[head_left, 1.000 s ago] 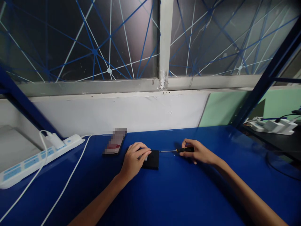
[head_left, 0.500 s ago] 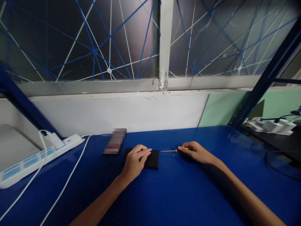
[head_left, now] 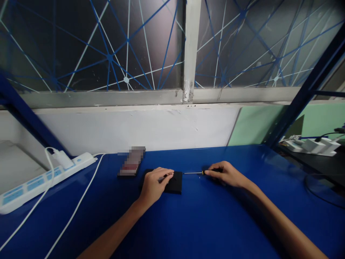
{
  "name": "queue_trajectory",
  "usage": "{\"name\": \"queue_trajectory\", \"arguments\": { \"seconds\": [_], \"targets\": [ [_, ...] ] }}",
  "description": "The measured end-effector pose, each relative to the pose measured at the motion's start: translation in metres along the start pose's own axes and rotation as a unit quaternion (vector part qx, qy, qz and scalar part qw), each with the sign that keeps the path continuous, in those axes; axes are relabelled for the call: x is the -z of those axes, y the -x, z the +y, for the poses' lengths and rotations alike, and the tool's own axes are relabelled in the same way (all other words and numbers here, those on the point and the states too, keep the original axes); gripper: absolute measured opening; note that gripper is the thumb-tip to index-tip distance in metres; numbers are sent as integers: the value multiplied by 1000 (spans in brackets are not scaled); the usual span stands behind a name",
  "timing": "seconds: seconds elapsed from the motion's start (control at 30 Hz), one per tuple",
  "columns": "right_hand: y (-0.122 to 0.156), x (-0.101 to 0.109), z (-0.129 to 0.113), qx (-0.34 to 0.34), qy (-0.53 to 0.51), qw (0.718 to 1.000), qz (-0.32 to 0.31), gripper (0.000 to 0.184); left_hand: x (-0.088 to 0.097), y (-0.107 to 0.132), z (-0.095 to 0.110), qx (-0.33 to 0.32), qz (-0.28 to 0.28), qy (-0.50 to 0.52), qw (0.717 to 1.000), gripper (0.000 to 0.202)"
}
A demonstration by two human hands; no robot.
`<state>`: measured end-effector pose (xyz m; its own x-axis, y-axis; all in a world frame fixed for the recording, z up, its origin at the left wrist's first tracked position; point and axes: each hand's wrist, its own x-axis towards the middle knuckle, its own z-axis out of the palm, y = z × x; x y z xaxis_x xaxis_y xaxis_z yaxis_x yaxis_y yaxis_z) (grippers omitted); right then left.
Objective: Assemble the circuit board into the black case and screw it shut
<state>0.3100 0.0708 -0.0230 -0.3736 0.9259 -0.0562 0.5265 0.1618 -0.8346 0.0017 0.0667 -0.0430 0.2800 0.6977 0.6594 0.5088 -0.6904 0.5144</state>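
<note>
On the blue tabletop lies a flat black box (head_left: 176,184), its left part covered by my left hand (head_left: 156,183). That hand bears down on the box, thumb and fingertips drawn together over its top; whether something small is between them is hidden. My right hand (head_left: 222,172) is closed around the dark handle of a screwdriver (head_left: 192,173), which has a yellow collar. The thin metal shaft lies level and points left, its tip at or very near the box's right edge. A tiny light speck (head_left: 199,177) shows just below the shaft.
A dark, phone-like slab (head_left: 132,162), blurred out, lies behind my left hand. To the left are a white power strip (head_left: 29,185) with a plugged-in charger (head_left: 63,160) and a white cable (head_left: 78,205). Blue frame posts (head_left: 299,93) flank the table; white adapters (head_left: 315,145) sit far right.
My right fingers have shifted on the screwdriver handle, covering more of its yellow part. The left thumb and fingers have parted slightly near their base. The box stays in place.
</note>
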Motion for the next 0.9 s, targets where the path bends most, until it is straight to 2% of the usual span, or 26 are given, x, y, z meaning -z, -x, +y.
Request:
{"name": "queue_trajectory", "arguments": {
  "seconds": [0.17, 0.27, 0.43, 0.7, 0.8, 0.9],
  "targets": [
    [-1, -5, -3, 34, 62, 996, 56, 47, 1, -1, -1, 9, 0, 10, 1000, 14],
    [-1, -7, -1, 27, 24, 998, 52, 35, 2, -2, 1, 6, -3, 12, 1000, 13],
    [-1, -5, 4, -8, -43, 999, 24, 37, 3, -3, 4, 3, -12, 4, 1000, 13],
    [-1, -5, -2, 37, 24, 998, 50, 44, 4, -4, 9, -5, -19, -5, 1000, 17],
    [-2, -6, 0, 34, -18, 998, 43, 35, 5, -5, 9, 5, -31, -1, 1000, 19],
    [-1, -6, 2, 5, -86, 996, 15, 42, 5, -5, 8, 12, -40, 5, 999, 21]
  ]
}}
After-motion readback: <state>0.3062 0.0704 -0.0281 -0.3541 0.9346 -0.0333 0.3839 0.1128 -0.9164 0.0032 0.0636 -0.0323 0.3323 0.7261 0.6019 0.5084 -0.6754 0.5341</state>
